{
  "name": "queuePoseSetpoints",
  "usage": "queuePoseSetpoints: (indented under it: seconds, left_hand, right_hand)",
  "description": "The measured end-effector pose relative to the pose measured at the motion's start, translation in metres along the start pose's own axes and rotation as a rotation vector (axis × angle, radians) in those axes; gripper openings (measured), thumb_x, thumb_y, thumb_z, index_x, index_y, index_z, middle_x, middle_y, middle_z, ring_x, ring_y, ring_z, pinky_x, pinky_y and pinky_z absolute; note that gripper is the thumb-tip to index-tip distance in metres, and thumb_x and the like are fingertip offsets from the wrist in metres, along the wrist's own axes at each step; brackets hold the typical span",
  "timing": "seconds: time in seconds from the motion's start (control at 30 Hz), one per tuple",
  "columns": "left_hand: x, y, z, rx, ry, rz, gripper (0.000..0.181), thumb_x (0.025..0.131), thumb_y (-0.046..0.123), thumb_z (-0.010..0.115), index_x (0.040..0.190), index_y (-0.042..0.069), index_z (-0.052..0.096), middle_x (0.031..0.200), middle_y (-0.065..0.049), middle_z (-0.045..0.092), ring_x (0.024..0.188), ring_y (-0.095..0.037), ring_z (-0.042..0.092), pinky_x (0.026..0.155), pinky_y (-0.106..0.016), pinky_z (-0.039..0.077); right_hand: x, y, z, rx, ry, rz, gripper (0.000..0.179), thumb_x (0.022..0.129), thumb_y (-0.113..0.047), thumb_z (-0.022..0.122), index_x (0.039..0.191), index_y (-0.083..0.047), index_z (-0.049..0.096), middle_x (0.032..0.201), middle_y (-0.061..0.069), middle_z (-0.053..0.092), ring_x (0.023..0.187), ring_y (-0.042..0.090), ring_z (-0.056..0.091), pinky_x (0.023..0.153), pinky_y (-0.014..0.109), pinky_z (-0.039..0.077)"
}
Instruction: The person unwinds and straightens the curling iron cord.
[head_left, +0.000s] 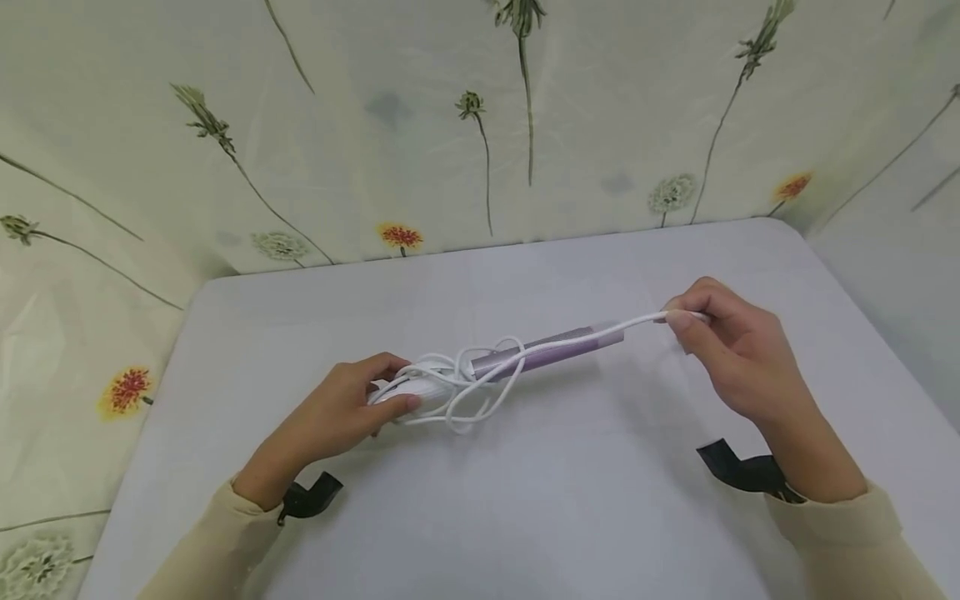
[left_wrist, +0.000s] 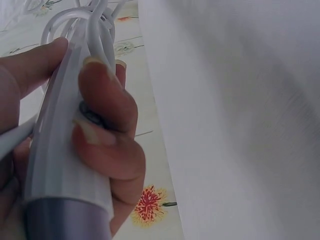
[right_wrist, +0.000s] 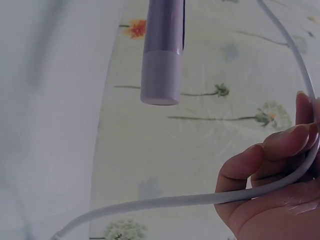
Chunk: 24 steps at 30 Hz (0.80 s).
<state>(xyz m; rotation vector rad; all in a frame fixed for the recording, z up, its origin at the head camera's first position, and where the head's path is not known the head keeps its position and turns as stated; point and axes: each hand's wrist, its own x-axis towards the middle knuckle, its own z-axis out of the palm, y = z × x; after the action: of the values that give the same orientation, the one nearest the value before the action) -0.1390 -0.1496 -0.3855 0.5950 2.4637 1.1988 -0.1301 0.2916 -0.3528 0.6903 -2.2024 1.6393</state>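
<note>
A curling iron with a purple barrel [head_left: 555, 357] and a white ribbed handle [left_wrist: 65, 155] is held over the table, its barrel towards the right. My left hand [head_left: 341, 412] grips the handle, with fingers curled round it in the left wrist view. Loose loops of its white cord [head_left: 517, 392] hang round the handle and the base of the barrel. My right hand [head_left: 738, 350] pinches a stretch of that cord beyond the barrel's tip [right_wrist: 161, 80]. From the fingers, more cord [right_wrist: 165, 201] runs off in a curve in the right wrist view.
A white-topped table [head_left: 525, 517] lies under both hands. Behind it and at its sides hangs a pale cloth [head_left: 420, 133] printed with flowers. Black straps with dark mounts [head_left: 311, 497] sit at both wrists, by the beige sleeves [head_left: 217, 542].
</note>
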Motion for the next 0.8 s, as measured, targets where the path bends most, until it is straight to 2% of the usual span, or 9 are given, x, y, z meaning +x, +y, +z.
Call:
queuePoseSetpoints:
  seconds: [0.17,0.27,0.33,0.43,0.6,0.73,0.8]
  left_hand:
    - [-0.002,-0.001,-0.002,-0.007,0.019,0.000,0.039,0.099,0.035,0.075,0.132,0.017,0.064,0.106,0.000,0.068,0.057,-0.017,0.062,0.052,-0.033,0.053]
    - [-0.003,-0.002,-0.003,-0.007,0.030,0.003,0.040,0.099,0.035,0.075,0.132,0.015,0.063,0.107,-0.001,0.068,0.057,-0.020,0.063,0.052,-0.033,0.052]
    - [-0.004,-0.002,-0.004,-0.002,0.041,0.004,0.041,0.099,0.036,0.075,0.132,0.014,0.063,0.107,-0.001,0.069,0.057,-0.021,0.064,0.053,-0.033,0.051]
    - [-0.005,-0.002,-0.007,0.004,0.058,0.000,0.041,0.099,0.035,0.076,0.131,0.014,0.063,0.107,-0.001,0.069,0.057,-0.023,0.064,0.054,-0.032,0.051]
    - [-0.006,-0.002,-0.011,0.002,0.083,-0.017,0.040,0.099,0.032,0.076,0.132,0.014,0.063,0.107,-0.003,0.069,0.057,-0.020,0.064,0.054,-0.032,0.051]
    - [-0.006,-0.003,-0.013,0.014,0.104,-0.032,0.041,0.099,0.033,0.076,0.133,0.014,0.062,0.105,-0.004,0.069,0.058,-0.022,0.065,0.055,-0.032,0.049]
    - [-0.006,-0.004,-0.013,0.014,0.109,-0.037,0.042,0.099,0.033,0.076,0.133,0.014,0.062,0.103,-0.004,0.069,0.058,-0.023,0.065,0.054,-0.032,0.049]
  right_hand:
    - [-0.005,0.002,-0.002,-0.021,-0.094,0.002,0.021,0.094,0.023,0.056,0.100,0.006,0.068,0.088,0.003,0.054,0.073,0.013,0.044,0.058,0.025,0.036]
    - [-0.009,0.003,-0.004,-0.051,-0.181,0.013,0.031,0.090,0.025,0.060,0.103,-0.001,0.070,0.090,0.002,0.057,0.077,0.013,0.048,0.061,0.025,0.039]
    - [-0.011,0.003,-0.005,-0.084,-0.243,0.013,0.037,0.088,0.025,0.063,0.104,-0.008,0.071,0.091,0.000,0.059,0.082,0.013,0.051,0.067,0.024,0.042]
    - [-0.016,0.003,-0.006,-0.209,-0.327,0.025,0.041,0.090,0.016,0.071,0.105,-0.022,0.070,0.092,-0.008,0.060,0.085,0.009,0.054,0.072,0.024,0.045]
    - [-0.026,0.005,-0.005,-0.324,-0.451,0.086,0.035,0.094,0.000,0.076,0.103,-0.033,0.068,0.089,-0.016,0.058,0.080,0.005,0.055,0.066,0.024,0.044]
    - [-0.034,0.010,-0.004,-0.394,-0.559,0.164,0.020,0.098,-0.009,0.075,0.101,-0.028,0.069,0.092,-0.017,0.062,0.083,0.002,0.060,0.073,0.023,0.052]
    - [-0.035,0.013,-0.004,-0.475,-0.581,0.185,0.016,0.097,-0.010,0.076,0.100,-0.025,0.070,0.094,-0.017,0.063,0.086,0.002,0.063,0.077,0.028,0.055]
